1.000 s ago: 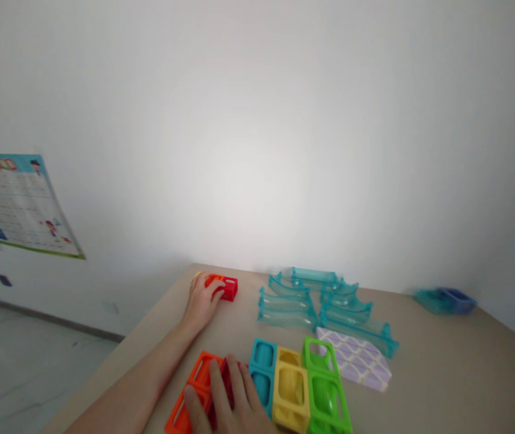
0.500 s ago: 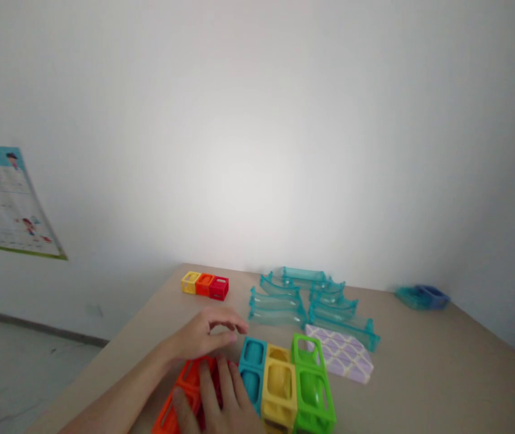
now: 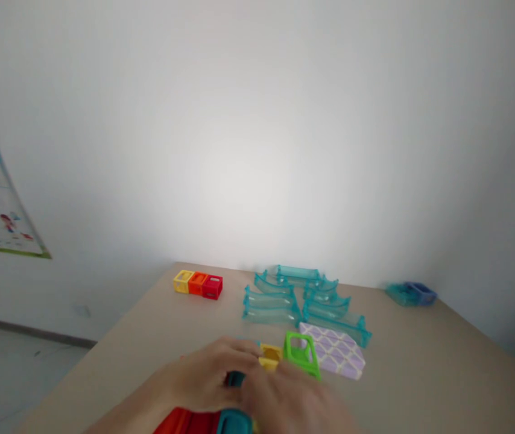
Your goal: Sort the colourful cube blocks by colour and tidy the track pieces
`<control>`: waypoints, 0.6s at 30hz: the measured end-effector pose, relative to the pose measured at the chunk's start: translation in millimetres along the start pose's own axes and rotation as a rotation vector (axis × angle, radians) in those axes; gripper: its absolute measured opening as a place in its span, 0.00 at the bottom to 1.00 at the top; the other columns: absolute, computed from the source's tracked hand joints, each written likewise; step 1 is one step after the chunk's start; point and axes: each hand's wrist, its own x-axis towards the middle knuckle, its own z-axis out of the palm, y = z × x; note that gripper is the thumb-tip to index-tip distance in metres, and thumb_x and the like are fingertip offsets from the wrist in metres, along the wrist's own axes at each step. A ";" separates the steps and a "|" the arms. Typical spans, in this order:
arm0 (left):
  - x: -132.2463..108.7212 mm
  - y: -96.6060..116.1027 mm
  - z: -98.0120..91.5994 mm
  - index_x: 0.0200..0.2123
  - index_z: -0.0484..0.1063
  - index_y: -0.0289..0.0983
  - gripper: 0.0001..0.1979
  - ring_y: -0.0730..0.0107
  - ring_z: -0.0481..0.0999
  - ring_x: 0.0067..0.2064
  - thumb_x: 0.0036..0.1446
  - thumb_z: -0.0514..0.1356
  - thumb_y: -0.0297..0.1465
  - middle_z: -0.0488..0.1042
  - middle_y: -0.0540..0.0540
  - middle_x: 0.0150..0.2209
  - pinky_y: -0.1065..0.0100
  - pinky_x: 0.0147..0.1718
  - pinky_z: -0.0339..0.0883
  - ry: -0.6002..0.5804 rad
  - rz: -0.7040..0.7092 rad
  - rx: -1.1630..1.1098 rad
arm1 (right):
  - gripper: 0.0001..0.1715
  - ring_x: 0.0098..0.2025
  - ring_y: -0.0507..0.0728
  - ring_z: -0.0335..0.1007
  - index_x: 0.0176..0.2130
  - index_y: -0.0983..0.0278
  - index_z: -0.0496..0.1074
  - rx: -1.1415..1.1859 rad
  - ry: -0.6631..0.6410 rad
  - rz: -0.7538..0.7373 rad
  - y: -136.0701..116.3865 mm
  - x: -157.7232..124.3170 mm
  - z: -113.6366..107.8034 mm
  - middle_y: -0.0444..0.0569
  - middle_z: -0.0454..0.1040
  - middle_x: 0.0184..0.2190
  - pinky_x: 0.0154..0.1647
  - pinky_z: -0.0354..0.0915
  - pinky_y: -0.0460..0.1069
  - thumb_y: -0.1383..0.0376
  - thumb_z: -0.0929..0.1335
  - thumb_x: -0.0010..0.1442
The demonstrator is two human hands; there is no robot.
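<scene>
My left hand [image 3: 214, 374] reaches over the row of hollow blocks at the near edge, its thumb and fingers curled around a teal block [image 3: 236, 379]. Blurred by motion, my right hand [image 3: 291, 401] lies beside it, across the yellow and green blocks; its fingertips meet my left hand near the teal block, and its grip is hard to make out. Red blocks [image 3: 185, 422] show below my left wrist. A yellow block [image 3: 271, 352] and a light green block [image 3: 300, 352] stick out beyond my hands. Much of the block group is hidden by the hands.
Three joined blocks [image 3: 198, 284], yellow, orange and red, sit at the table's back left. Several clear teal track pieces [image 3: 271, 300] lie toward the wall. Flat purple patterned pieces [image 3: 333, 349] lie right of the green block. A blue piece [image 3: 421, 293] rests at the back right.
My left hand has moved right and down onto the teal block. My right hand has shifted right, off the red blocks and over the yellow and green ones. The view has turned slightly.
</scene>
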 end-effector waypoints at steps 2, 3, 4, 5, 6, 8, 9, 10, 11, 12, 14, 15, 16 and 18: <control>-0.4 -3.4 2.5 0.35 0.77 0.38 0.07 0.66 0.76 0.41 0.54 0.64 0.35 0.76 0.44 0.39 0.71 0.43 0.69 0.029 -0.008 -0.100 | 0.35 0.35 0.62 0.73 0.50 0.66 0.72 -0.053 -0.096 -0.116 27.6 13.7 -21.3 0.56 0.78 0.36 0.34 0.69 0.56 0.43 0.65 0.55; 0.0 -4.4 3.9 0.33 0.77 0.37 0.07 0.67 0.76 0.40 0.53 0.65 0.35 0.76 0.43 0.39 0.71 0.41 0.69 0.048 -0.015 -0.142 | 0.44 0.41 0.65 0.73 0.53 0.68 0.70 -0.088 -0.111 -0.158 38.9 18.0 -27.7 0.60 0.77 0.41 0.38 0.69 0.57 0.39 0.66 0.50; 0.5 -5.4 5.6 0.30 0.77 0.36 0.08 0.68 0.76 0.38 0.52 0.66 0.35 0.75 0.43 0.37 0.72 0.39 0.69 0.086 -0.018 -0.168 | 0.46 0.41 0.64 0.73 0.52 0.68 0.70 -0.086 -0.156 -0.181 47.6 20.2 -30.8 0.59 0.77 0.42 0.40 0.68 0.57 0.38 0.67 0.47; 0.7 -6.6 7.2 0.28 0.76 0.36 0.08 0.70 0.75 0.35 0.50 0.68 0.35 0.75 0.44 0.35 0.72 0.36 0.68 0.138 -0.018 -0.187 | 0.43 0.38 0.62 0.74 0.49 0.66 0.72 -0.069 -0.218 -0.199 53.4 20.3 -30.7 0.56 0.78 0.38 0.40 0.68 0.55 0.38 0.70 0.44; 0.5 -8.1 8.6 0.26 0.75 0.35 0.10 0.71 0.74 0.33 0.47 0.70 0.35 0.75 0.46 0.32 0.73 0.34 0.67 0.197 -0.018 -0.203 | 0.38 0.34 0.59 0.74 0.43 0.62 0.75 -0.059 -0.288 -0.195 56.3 18.9 -28.1 0.51 0.78 0.34 0.39 0.67 0.53 0.41 0.73 0.40; -1.7 -13.0 9.0 0.24 0.72 0.35 0.13 0.72 0.73 0.30 0.42 0.72 0.35 0.73 0.48 0.28 0.73 0.32 0.66 0.311 -0.020 -0.233 | 0.28 0.27 0.55 0.72 0.32 0.59 0.76 -0.056 -0.424 -0.155 55.7 14.9 -19.6 0.44 0.76 0.25 0.35 0.66 0.50 0.46 0.78 0.33; -3.7 -16.3 7.0 0.24 0.71 0.35 0.15 0.71 0.72 0.30 0.41 0.72 0.36 0.73 0.49 0.28 0.73 0.31 0.66 0.383 -0.033 -0.252 | 0.26 0.26 0.54 0.71 0.28 0.59 0.75 -0.067 -0.470 -0.123 53.6 13.7 -15.8 0.43 0.75 0.24 0.33 0.65 0.49 0.48 0.79 0.31; -6.5 -20.1 3.0 0.25 0.70 0.36 0.15 0.70 0.72 0.31 0.42 0.72 0.37 0.72 0.49 0.28 0.72 0.32 0.66 0.462 -0.064 -0.272 | 0.25 0.26 0.55 0.71 0.27 0.59 0.75 -0.077 -0.502 -0.089 51.1 13.8 -13.5 0.43 0.75 0.23 0.32 0.65 0.49 0.50 0.79 0.30; -9.7 -24.2 -3.0 0.27 0.69 0.36 0.15 0.69 0.73 0.32 0.44 0.70 0.39 0.72 0.49 0.29 0.71 0.33 0.67 0.543 -0.115 -0.285 | 0.25 0.28 0.55 0.71 0.27 0.60 0.75 -0.078 -0.533 -0.048 49.0 15.3 -13.2 0.43 0.75 0.24 0.32 0.64 0.48 0.51 0.79 0.30; -13.4 -28.6 -11.0 0.28 0.69 0.36 0.15 0.68 0.73 0.34 0.47 0.68 0.40 0.72 0.49 0.30 0.70 0.33 0.67 0.640 -0.185 -0.289 | 0.25 0.30 0.57 0.72 0.29 0.61 0.76 -0.061 -0.577 -0.009 47.4 18.1 -14.6 0.44 0.76 0.26 0.32 0.64 0.49 0.51 0.79 0.32; -22.2 -37.4 -31.2 0.30 0.68 0.36 0.14 0.67 0.74 0.35 0.52 0.64 0.41 0.72 0.49 0.31 0.69 0.34 0.68 0.755 -0.367 -0.228 | 0.27 0.35 0.60 0.73 0.35 0.62 0.76 0.013 -0.717 0.073 46.3 26.2 -21.6 0.48 0.77 0.31 0.36 0.65 0.50 0.51 0.78 0.36; -27.2 -41.9 -42.0 0.31 0.68 0.36 0.14 0.66 0.74 0.35 0.52 0.63 0.41 0.73 0.49 0.31 0.69 0.34 0.67 0.788 -0.455 -0.147 | 0.29 0.39 0.62 0.72 0.38 0.62 0.76 0.059 -0.800 0.116 46.6 30.7 -25.8 0.49 0.77 0.34 0.39 0.65 0.52 0.51 0.78 0.37; -32.3 -46.4 -52.2 0.31 0.69 0.36 0.14 0.66 0.74 0.36 0.52 0.63 0.41 0.74 0.49 0.32 0.69 0.35 0.67 0.792 -0.522 -0.054 | 0.31 0.41 0.64 0.72 0.40 0.63 0.76 0.102 -0.874 0.155 47.2 35.0 -29.7 0.51 0.77 0.37 0.41 0.65 0.53 0.51 0.77 0.37; -42.7 -55.6 -68.2 0.28 0.70 0.36 0.14 0.67 0.74 0.33 0.50 0.63 0.42 0.74 0.49 0.31 0.70 0.31 0.66 0.768 -0.611 0.094 | 0.33 0.45 0.66 0.69 0.43 0.63 0.75 0.161 -0.960 0.214 48.1 41.5 -35.6 0.53 0.76 0.40 0.43 0.64 0.55 0.51 0.77 0.38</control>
